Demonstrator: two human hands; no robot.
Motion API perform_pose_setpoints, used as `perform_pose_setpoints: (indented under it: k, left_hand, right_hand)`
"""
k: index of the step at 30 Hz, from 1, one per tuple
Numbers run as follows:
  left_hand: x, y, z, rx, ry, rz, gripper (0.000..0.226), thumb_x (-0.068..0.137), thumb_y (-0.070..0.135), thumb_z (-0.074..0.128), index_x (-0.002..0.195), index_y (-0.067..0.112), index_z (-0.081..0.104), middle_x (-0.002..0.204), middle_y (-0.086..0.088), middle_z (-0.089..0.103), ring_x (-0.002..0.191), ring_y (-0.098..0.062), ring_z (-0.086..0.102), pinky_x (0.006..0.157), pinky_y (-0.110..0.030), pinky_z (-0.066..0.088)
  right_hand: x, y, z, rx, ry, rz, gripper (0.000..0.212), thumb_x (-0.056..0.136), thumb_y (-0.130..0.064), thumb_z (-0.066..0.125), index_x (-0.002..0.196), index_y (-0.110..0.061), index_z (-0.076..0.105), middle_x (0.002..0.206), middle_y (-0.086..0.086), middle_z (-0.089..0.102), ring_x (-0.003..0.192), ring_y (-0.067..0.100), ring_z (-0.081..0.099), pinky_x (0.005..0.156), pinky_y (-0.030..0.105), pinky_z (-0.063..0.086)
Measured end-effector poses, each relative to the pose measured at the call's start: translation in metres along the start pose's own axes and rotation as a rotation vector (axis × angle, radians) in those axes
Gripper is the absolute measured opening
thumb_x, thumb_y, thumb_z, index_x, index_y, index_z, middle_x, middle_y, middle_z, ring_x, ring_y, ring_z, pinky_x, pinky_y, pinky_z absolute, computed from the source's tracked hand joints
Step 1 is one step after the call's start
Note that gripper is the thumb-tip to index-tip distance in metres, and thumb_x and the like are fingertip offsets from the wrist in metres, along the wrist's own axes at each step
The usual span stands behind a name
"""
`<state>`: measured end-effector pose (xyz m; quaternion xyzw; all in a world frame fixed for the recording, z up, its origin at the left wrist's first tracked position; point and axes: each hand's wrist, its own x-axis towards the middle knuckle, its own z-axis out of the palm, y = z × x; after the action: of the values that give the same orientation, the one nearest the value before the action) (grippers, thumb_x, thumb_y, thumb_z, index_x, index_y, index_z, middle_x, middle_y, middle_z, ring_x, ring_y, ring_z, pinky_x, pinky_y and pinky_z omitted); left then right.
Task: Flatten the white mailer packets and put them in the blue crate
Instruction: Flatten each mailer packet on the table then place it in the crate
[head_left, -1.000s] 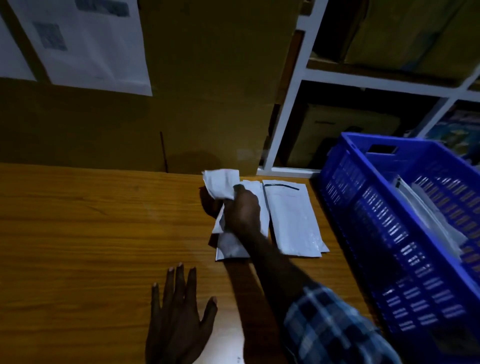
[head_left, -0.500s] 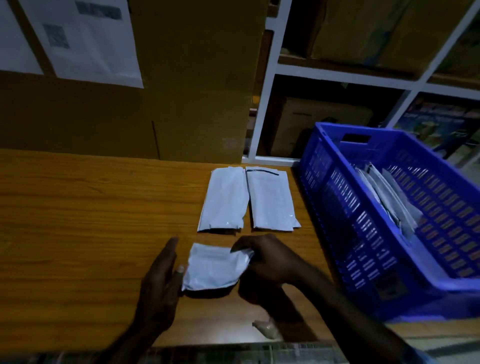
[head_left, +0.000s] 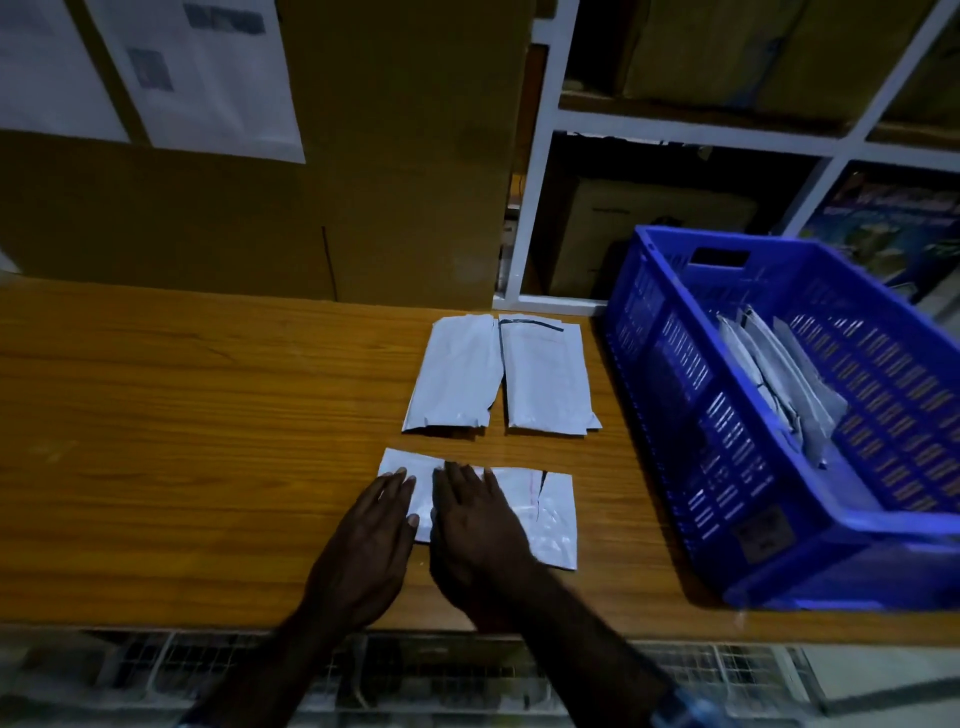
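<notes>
A white mailer packet (head_left: 550, 514) lies spread out on the wooden table (head_left: 182, 441) near its front edge. My left hand (head_left: 371, 545) and my right hand (head_left: 480, 525) press flat on its left half, fingers straight, side by side. Behind it, two more white mailer packets lie flat next to each other, the left packet (head_left: 452, 382) and the right packet (head_left: 548, 382). The blue crate (head_left: 675, 415) stands at the right end of the table, with several white packets (head_left: 779, 384) leaning inside it.
A cardboard wall (head_left: 311, 208) with paper sheets (head_left: 208, 73) rises behind the table. White shelving (head_left: 540, 171) with boxes stands behind the crate. A wire rack (head_left: 415, 675) shows below the table's front edge.
The crumpled packet taken from the far pile came down to the front of the table. It now lies unfolded and both hands press flat on it instead of gripping its ends.
</notes>
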<state>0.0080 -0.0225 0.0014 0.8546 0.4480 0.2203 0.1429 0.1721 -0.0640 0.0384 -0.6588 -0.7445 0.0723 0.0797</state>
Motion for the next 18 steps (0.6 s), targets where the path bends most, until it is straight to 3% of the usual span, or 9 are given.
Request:
perform_pose_setpoints:
  k: [3,8,13,18]
  left_hand:
    - [0.001,-0.002,-0.002,0.022,-0.003,0.056,0.056,0.105,0.04,0.021,0.147,0.009,0.041,0.154,-0.002,0.033,0.143,-0.021,0.031,0.118,-0.025,0.015]
    - [0.003,-0.007,0.003,0.053,-0.016,0.069,0.055,0.104,0.034,0.016,0.154,0.012,0.018,0.162,-0.004,0.014,0.15,-0.019,0.01,0.119,-0.033,0.011]
    - [0.006,-0.011,0.003,0.09,-0.075,0.073,0.061,0.104,0.035,0.007,0.148,0.003,0.034,0.155,-0.012,0.032,0.144,-0.027,0.03,0.114,-0.038,0.018]
    - [0.012,-0.015,-0.001,0.163,-0.123,0.131,0.062,0.103,0.034,0.011,0.142,0.0,0.045,0.149,-0.016,0.041,0.139,-0.028,0.039,0.114,-0.039,0.019]
  right_hand:
    - [-0.006,-0.01,0.008,0.022,0.092,-0.036,0.067,0.083,-0.022,0.037,0.142,0.009,0.042,0.147,0.029,0.042,0.139,0.042,0.039,0.113,0.058,0.031]
    - [-0.004,-0.02,0.026,0.106,0.21,-0.009,0.062,0.087,-0.011,0.039,0.146,0.008,0.037,0.154,0.025,0.032,0.146,0.037,0.027,0.116,0.053,0.029]
    - [-0.001,-0.02,0.036,0.085,0.27,0.038,0.057,0.095,-0.014,0.035,0.149,0.004,0.033,0.158,0.02,0.027,0.15,0.031,0.019,0.119,0.049,0.022]
    - [0.005,-0.018,0.039,0.086,0.235,0.031,0.058,0.09,-0.016,0.038,0.144,0.005,0.042,0.153,0.021,0.037,0.146,0.033,0.03,0.117,0.052,0.028]
